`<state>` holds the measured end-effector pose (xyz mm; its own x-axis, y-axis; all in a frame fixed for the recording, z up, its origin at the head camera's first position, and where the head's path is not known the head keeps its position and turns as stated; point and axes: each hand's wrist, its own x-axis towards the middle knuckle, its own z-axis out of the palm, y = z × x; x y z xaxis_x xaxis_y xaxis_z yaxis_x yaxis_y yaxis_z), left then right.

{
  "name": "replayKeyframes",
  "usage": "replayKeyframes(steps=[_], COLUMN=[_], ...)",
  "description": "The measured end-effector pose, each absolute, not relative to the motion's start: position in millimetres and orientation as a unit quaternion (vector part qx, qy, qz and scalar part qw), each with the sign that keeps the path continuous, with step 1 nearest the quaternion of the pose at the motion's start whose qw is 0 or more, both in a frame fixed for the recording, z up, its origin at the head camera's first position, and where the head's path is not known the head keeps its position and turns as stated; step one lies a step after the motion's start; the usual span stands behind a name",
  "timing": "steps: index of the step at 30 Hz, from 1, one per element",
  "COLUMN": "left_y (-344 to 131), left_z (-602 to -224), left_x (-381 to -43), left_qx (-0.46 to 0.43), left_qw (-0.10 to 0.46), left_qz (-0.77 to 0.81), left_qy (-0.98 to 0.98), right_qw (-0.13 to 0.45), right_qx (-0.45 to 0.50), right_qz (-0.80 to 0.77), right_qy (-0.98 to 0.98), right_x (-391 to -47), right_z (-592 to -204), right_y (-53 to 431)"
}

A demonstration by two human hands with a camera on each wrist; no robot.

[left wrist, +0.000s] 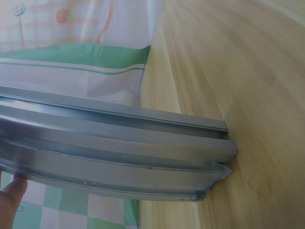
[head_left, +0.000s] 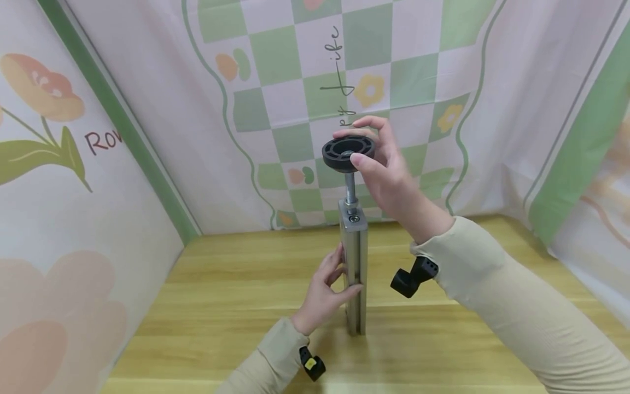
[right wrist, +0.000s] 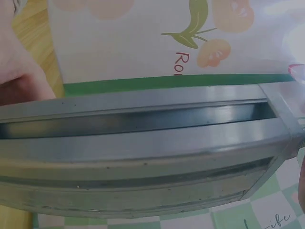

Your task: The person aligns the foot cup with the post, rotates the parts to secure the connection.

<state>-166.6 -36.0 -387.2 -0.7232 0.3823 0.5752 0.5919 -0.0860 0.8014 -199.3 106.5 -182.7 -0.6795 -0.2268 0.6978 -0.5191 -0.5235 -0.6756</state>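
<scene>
An aluminium profile stands upright on the wooden table, its slotted sides plain in both wrist views. A metal end plate caps its top. Out of the plate rises a threaded rod with a nut at its base, carrying a round black levelling foot. My right hand grips the foot by its rim, thumb on the near edge and fingers round the far side. Lower down, my left hand holds the profile between thumb and fingers. In the left wrist view the profile's lower end meets the table.
The wooden table spreads around the profile. A patterned cloth with green and white checks hangs behind it, and printed cloth walls close in the sides. Small black devices are strapped at both wrists.
</scene>
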Motion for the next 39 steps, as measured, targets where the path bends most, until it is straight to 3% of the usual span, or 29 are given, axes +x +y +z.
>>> replayKeyframes(steps=[20, 32, 39], left_y=[-36, -38, -37], left_z=[-389, -388, -388], left_x=[-167, -168, -168], left_qx=[-0.371, -0.354, -0.35], left_qw=[0.097, 0.077, 0.076], left_qz=[-0.638, -0.635, -0.639], left_qy=[-0.668, -0.682, -0.681], right_qw=[0.193, 0.245, 0.272], right_qx=[0.324, 0.29, 0.308], right_qz=[0.734, 0.707, 0.683], right_qy=[-0.565, -0.596, -0.604], right_x=[-189, -193, -192], right_z=[-180, -179, -179], right_y=[103, 102, 102])
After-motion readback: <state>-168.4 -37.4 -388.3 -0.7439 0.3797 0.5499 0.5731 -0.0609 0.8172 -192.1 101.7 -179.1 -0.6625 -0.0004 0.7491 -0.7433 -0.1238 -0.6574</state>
